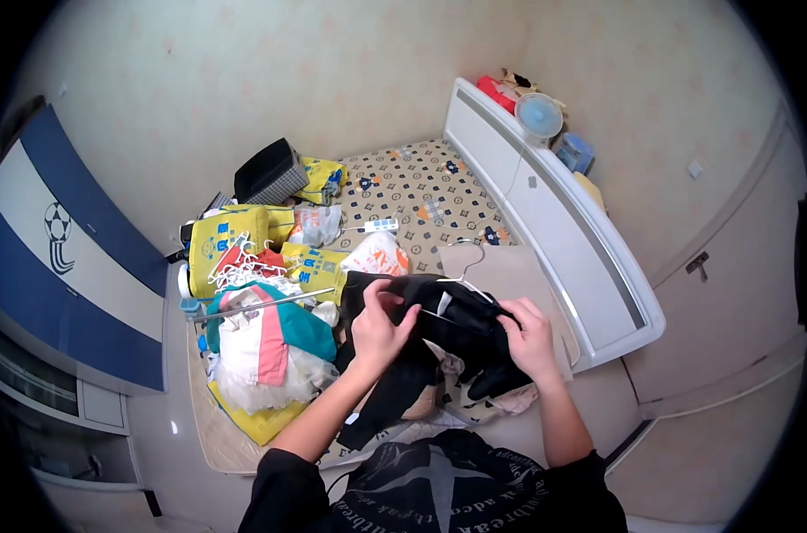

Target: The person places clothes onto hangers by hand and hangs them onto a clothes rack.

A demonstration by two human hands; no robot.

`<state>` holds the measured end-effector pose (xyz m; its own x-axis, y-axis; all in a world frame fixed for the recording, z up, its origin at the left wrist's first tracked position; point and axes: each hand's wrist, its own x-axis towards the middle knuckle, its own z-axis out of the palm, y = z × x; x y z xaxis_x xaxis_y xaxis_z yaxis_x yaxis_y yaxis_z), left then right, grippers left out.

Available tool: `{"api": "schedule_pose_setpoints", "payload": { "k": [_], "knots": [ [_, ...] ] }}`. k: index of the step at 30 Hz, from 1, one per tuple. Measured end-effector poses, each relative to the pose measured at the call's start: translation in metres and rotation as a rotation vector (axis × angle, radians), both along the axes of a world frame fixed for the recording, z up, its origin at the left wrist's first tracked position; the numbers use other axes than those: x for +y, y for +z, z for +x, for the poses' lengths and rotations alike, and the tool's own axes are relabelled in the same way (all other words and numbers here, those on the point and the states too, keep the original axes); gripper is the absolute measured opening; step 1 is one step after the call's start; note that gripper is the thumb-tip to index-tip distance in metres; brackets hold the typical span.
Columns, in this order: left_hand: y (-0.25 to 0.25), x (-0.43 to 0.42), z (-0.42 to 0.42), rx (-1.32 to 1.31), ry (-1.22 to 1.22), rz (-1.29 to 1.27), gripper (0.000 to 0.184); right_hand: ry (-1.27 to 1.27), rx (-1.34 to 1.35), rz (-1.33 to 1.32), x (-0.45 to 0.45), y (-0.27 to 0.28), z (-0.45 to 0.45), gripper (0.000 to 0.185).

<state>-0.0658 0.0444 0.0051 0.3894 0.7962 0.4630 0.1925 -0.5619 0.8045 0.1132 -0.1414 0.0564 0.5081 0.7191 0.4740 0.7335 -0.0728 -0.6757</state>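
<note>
A black garment [464, 311] hangs on a white clothes hanger [468, 286] with a metal hook, held up in front of me. My left hand [381, 327] is curled at the hanger's left end, thumb against it and fingers partly behind dark cloth. On the other side, my right hand [528, 336] pinches the garment near the hanger's right end. Below and between my hands lie more dark clothes [381, 400] on the bed. To the left is a white, pink and green jacket [270, 333] with a metal rod [274, 302] across it.
White hangers [243, 262] are heaped by yellow bags [221, 235]. A checked storage box [274, 178], a power strip [381, 226] and a white plastic bag [377, 256] rest on the patterned mattress [412, 178]. The white headboard [554, 204] rises at right, with a small fan [539, 115] behind.
</note>
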Motion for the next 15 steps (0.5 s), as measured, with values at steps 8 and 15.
{"api": "schedule_pose_setpoints", "payload": {
  "k": [8,15],
  "knots": [
    [-0.028,0.028,-0.007,0.152,-0.131,0.182,0.015,-0.073,0.026,0.021,-0.002,-0.011,0.000,0.020],
    [0.032,0.079,-0.026,0.148,-0.122,0.006,0.021,-0.096,-0.318,-0.145,-0.003,-0.008,-0.004,0.028]
  ]
}}
